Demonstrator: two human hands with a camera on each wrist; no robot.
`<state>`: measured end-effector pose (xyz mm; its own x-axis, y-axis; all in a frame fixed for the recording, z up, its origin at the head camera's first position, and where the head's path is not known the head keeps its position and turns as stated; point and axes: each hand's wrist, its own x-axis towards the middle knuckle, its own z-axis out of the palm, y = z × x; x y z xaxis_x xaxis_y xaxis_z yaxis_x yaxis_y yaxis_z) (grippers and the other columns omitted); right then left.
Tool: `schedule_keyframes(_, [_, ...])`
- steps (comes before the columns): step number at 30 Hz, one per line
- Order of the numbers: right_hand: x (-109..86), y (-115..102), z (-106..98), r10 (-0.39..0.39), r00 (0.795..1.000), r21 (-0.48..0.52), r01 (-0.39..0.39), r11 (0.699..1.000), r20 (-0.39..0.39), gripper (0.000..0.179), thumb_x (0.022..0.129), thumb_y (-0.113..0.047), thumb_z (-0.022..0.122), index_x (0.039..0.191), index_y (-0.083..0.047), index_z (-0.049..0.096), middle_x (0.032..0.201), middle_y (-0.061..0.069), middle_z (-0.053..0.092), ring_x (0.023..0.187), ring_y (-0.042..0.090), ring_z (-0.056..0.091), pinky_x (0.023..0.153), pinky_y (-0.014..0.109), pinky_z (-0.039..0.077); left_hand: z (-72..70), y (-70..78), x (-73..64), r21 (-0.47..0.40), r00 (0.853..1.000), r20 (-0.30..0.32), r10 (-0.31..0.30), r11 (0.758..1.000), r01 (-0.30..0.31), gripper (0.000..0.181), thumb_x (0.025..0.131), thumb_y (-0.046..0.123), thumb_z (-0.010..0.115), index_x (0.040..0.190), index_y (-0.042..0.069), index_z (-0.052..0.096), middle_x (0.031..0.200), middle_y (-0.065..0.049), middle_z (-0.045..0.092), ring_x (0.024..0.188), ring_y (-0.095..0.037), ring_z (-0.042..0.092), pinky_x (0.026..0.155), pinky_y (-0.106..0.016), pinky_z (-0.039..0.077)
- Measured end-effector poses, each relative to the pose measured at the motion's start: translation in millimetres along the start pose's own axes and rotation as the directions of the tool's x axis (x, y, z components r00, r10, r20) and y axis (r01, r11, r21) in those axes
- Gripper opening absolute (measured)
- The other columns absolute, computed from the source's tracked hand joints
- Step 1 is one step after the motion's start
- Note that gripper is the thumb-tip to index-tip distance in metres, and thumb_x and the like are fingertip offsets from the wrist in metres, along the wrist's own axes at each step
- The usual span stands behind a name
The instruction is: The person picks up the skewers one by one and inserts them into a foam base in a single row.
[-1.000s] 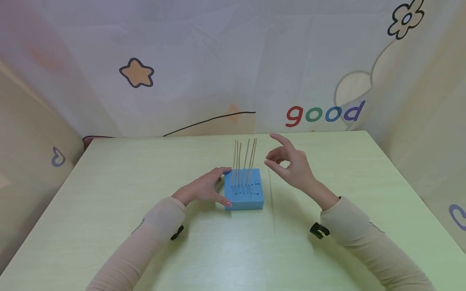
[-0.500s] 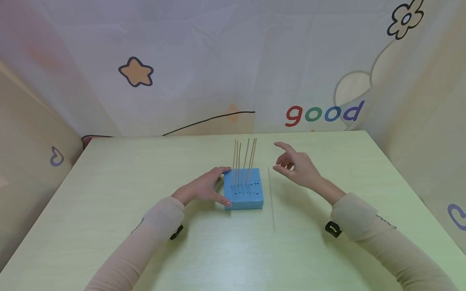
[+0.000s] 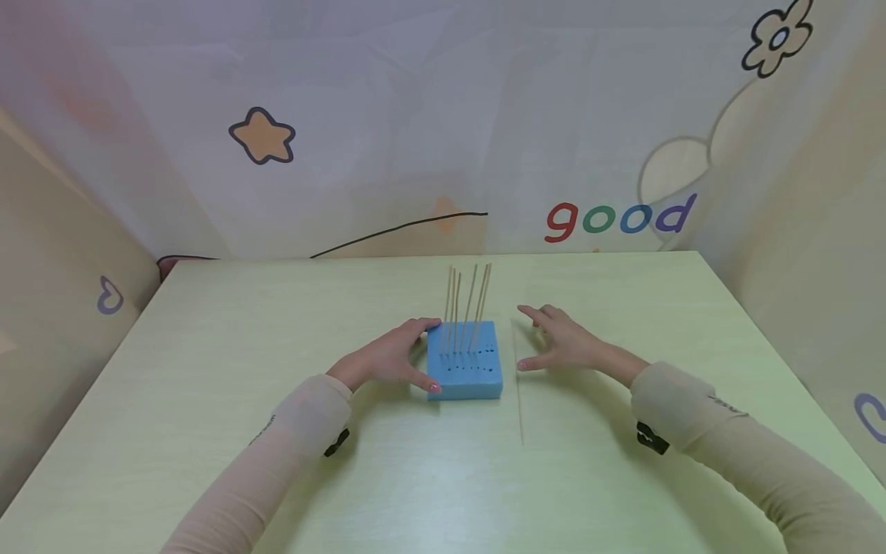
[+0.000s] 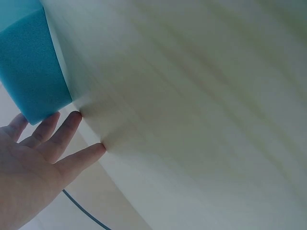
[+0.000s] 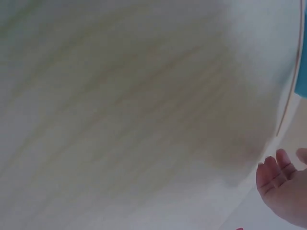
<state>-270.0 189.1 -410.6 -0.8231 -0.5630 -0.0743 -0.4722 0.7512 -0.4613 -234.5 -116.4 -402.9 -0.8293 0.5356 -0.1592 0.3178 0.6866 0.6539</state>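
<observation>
A blue foam block (image 3: 464, 390) with rows of small holes sits mid-table. Several thin wooden sticks (image 3: 465, 304) stand upright in it, some leaning slightly. My left hand (image 3: 391, 358) holds the block from its left side, thumb at the near corner and forefinger at the far one; other fingers (image 4: 64, 136) show beside the foam in the left wrist view. One loose stick (image 3: 521, 415) lies on the table, right of the block. My right hand (image 3: 564, 342) is spread beside that stick, holding nothing; whether the thumb touches it, I cannot tell.
The pale wooden table (image 3: 277, 308) ends at a printed curtain (image 3: 388, 115) behind, and more cloth hangs at both sides. A dark band clip (image 3: 652, 438) hangs under the right sleeve, with another clip (image 3: 337, 443) under the left.
My right hand first drew back to the right, then came down nearer the loose stick, its thumb and fingers spreading apart. My left hand and the block have stayed put.
</observation>
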Motion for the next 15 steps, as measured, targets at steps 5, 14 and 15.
schedule_keyframes(5, [-0.3, 4.9, 5.8, 0.024, 0.999, -0.045, -0.023, 0.999, 0.027, 0.101, 0.069, -0.053, 0.072, 0.142, -0.003, 0.024, 0.117, 0.020, 0.044, 0.106, 0.032, 0.039, 0.087, 0.047, 0.040, 0.8, 0.4, 0.7, 0.006, 1.000, 0.005, 0.007, 1.000, -0.007, 0.108, 0.061, 0.039, 0.083, 0.144, 0.009, 0.021, 0.144, -0.010, 0.028, 0.130, -0.025, 0.029, 0.106, -0.038, 0.026])
schedule_keyframes(14, [9.7, 6.3, 8.7, -0.028, 0.999, -0.161, 0.034, 0.986, 0.041, 0.103, 0.065, -0.059, 0.072, 0.141, -0.003, 0.031, 0.108, 0.013, 0.042, 0.095, 0.026, 0.037, 0.074, 0.033, 0.036, -0.3, -0.3, 0.9, 0.010, 1.000, 0.003, 0.008, 1.000, -0.008, 0.107, 0.061, 0.040, 0.083, 0.144, 0.009, 0.022, 0.144, -0.011, 0.028, 0.130, -0.026, 0.029, 0.106, -0.039, 0.026])
schedule_keyframes(15, [10.9, 6.7, 9.0, -0.024, 0.999, -0.174, 0.031, 0.984, 0.045, 0.104, 0.065, -0.060, 0.071, 0.141, -0.003, 0.031, 0.107, 0.012, 0.042, 0.094, 0.025, 0.036, 0.073, 0.032, 0.035, -0.5, -0.1, 0.8, 0.007, 1.000, 0.003, 0.010, 1.000, -0.010, 0.107, 0.061, 0.040, 0.083, 0.144, 0.009, 0.022, 0.144, -0.011, 0.028, 0.130, -0.026, 0.029, 0.106, -0.039, 0.026])
